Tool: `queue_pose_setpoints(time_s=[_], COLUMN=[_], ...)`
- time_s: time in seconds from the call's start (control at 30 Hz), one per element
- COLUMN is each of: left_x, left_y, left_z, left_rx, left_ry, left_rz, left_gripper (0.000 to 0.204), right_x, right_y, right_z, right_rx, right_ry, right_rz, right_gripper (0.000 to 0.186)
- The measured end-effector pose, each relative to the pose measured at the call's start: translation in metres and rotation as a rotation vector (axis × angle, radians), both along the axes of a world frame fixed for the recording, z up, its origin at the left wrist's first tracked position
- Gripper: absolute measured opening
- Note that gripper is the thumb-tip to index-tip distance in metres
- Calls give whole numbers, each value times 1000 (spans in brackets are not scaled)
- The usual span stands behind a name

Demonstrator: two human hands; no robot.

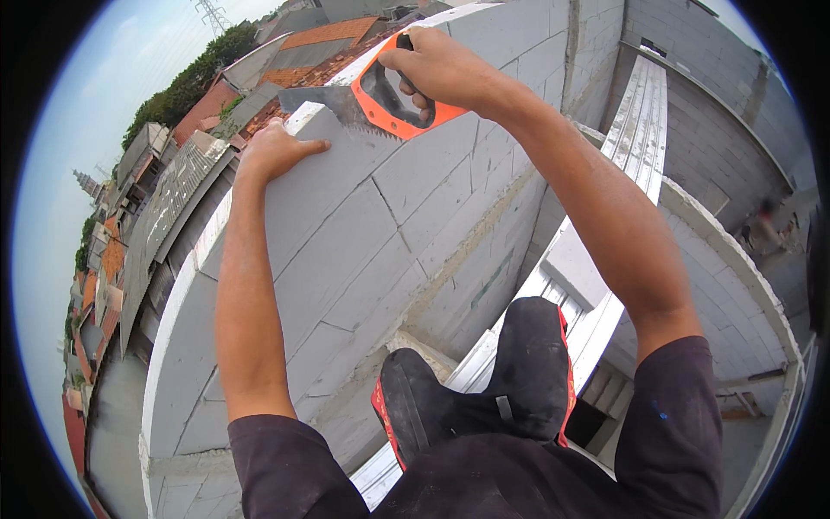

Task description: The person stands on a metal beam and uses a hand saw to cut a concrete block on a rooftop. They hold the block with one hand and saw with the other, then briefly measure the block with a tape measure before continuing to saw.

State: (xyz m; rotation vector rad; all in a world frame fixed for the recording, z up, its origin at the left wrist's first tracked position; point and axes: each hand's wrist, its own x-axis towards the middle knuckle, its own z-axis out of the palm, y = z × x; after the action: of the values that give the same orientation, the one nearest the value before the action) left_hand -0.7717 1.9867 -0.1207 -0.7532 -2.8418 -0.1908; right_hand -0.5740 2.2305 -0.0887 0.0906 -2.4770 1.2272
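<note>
My right hand [445,73] is wrapped round the black inner grip of a handsaw [415,128] with an orange-rimmed handle. The saw's toothed blade points left and lies against the upper edge of a light grey concrete block [346,164] at the top of the wall. How deep the blade sits in the block is hard to make out. To the left of the blade, my left hand [277,154] grips the block's raised top corner. Its thumb presses on the near face, and its other fingers go over the far side, mostly hidden.
Below me runs a ribbed metal plank walkway [638,112], with a loose pale block [575,264] lying on it near my knees. The block wall [337,268] drops away outside toward rooftops [186,190] at left. Another person [765,227] is far off at right, beyond a curved wall [726,259].
</note>
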Motion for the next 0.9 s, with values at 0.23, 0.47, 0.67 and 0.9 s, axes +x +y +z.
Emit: queue_pose_setpoints(time_s=[0.23, 0.47, 0.67, 0.9], left_x=[13, 7, 12, 12], left_y=[-1, -7, 3, -2], left_z=[-1, -3, 0, -5], left_rx=[-13, -27, -16, 4], left_ry=[-20, 41, -35, 31], left_rz=[22, 40, 45, 17], left_gripper=[108, 109, 112, 120], right_x=[-3, 7, 12, 62], right_y=[-31, -32, -22, -40], right_z=[-34, -21, -35, -96], right_rx=[37, 109, 179, -700], right_ry=[445, 319, 315, 633], right_rz=[-209, -156, -200, -81], right_gripper=[34, 33, 40, 33])
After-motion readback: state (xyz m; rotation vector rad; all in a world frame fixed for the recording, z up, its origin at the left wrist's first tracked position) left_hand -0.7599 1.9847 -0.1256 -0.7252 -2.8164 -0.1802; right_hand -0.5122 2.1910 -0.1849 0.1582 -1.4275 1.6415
